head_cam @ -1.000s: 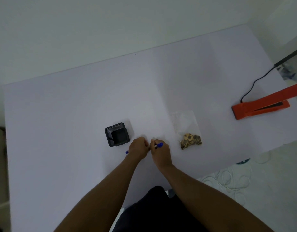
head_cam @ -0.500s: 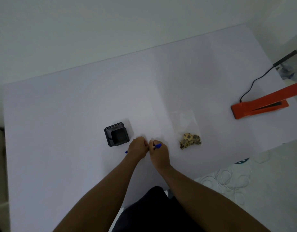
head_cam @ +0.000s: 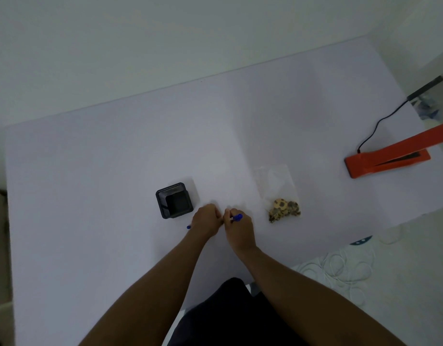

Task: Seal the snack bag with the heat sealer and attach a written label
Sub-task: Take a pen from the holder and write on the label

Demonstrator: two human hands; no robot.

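My left hand [head_cam: 206, 222] and my right hand [head_cam: 239, 229] meet knuckle to knuckle on the white table [head_cam: 115, 171], both closed on a blue pen [head_cam: 236, 217]. One blue end pokes out left of my left hand, the other above my right fingers. Whether the cap is on, I cannot tell. To the right of my hands lies the clear snack bag [head_cam: 275, 181], flat, with cookie pieces [head_cam: 284, 209] at its near end. The orange heat sealer [head_cam: 390, 156] stands at the far right with its arm raised. No label shows.
A black mesh pen holder [head_cam: 174, 199] stands just left of and behind my hands. A black cord [head_cam: 376, 126] runs from the sealer to the table's right edge. The table's near right corner drops to a patterned floor [head_cam: 352, 270].
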